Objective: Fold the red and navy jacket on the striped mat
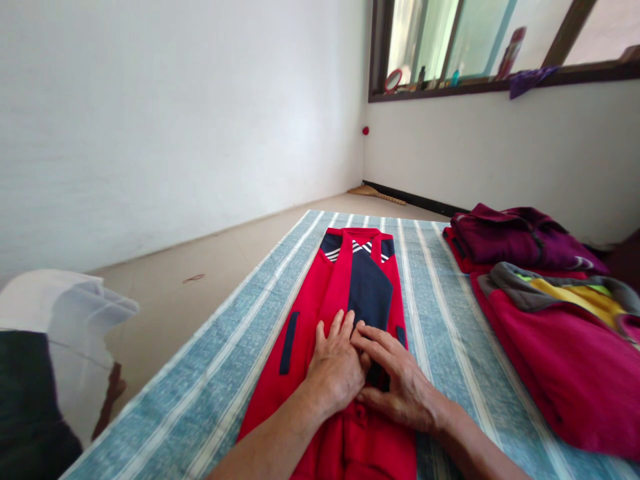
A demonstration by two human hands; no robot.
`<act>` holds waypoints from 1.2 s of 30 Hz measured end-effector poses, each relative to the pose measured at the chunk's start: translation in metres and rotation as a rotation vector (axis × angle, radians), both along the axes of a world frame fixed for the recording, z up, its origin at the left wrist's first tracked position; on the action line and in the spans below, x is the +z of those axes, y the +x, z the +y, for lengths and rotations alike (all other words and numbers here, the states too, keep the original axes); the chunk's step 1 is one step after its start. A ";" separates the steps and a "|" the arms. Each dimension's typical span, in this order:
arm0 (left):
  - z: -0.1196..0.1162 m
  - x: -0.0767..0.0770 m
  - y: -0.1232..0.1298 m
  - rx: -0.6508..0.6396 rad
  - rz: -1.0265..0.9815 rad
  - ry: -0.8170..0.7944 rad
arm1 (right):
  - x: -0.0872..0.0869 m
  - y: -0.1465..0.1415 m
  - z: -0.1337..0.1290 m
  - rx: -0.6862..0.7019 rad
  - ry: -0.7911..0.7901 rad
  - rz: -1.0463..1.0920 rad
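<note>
A red garment with a navy panel and white-striped collar point(320, 327) lies folded lengthwise on a blue-and-white striped mat point(450, 333). My left hand point(335, 363) rests flat on the middle of the garment, fingers spread toward the navy panel point(369, 290). Beside it, my right hand point(400, 380) lies across the same cloth, its fingertips touching my left hand. Neither hand clearly grips the fabric. The cloth under both palms is hidden.
A folded maroon garment point(523, 237) and a crimson fleece with grey and yellow lining point(565, 363) lie on the mat's right side. White cloth point(60, 310) hangs at lower left. Bare floor point(175, 300) and a straw broom point(375, 195) lie beyond the mat.
</note>
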State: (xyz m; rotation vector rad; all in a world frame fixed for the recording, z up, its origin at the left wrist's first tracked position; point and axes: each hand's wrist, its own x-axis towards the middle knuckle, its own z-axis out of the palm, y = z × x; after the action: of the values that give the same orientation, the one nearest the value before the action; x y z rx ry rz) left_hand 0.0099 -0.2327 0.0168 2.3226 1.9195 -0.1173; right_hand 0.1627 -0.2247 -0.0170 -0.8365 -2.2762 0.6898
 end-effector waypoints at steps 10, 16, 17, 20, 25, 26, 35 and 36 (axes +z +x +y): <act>0.000 0.001 0.000 -0.006 -0.003 -0.017 | 0.000 0.000 0.000 -0.003 -0.005 0.000; -0.001 0.000 -0.001 -0.002 -0.013 -0.010 | 0.003 0.000 -0.001 0.005 -0.013 0.013; -0.001 0.000 -0.001 0.000 -0.015 -0.008 | 0.004 0.000 -0.001 0.008 -0.014 0.015; 0.000 0.001 0.000 0.003 -0.013 -0.006 | 0.004 0.000 -0.001 0.012 -0.014 0.019; 0.000 0.000 -0.001 -0.004 -0.018 -0.002 | 0.003 0.000 -0.001 0.008 -0.015 0.010; 0.000 -0.001 -0.001 -0.005 -0.020 0.005 | 0.003 0.000 -0.001 0.008 -0.021 0.008; 0.000 -0.001 -0.001 0.004 -0.013 -0.001 | 0.001 0.000 -0.001 0.003 -0.010 0.020; 0.000 -0.001 -0.001 0.005 -0.012 -0.002 | 0.002 0.000 -0.001 0.005 -0.013 0.020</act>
State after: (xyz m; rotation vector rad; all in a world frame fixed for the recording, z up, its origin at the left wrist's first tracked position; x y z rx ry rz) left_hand 0.0093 -0.2326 0.0160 2.3117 1.9185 -0.1047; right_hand 0.1623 -0.2255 -0.0155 -0.8267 -2.2584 0.7130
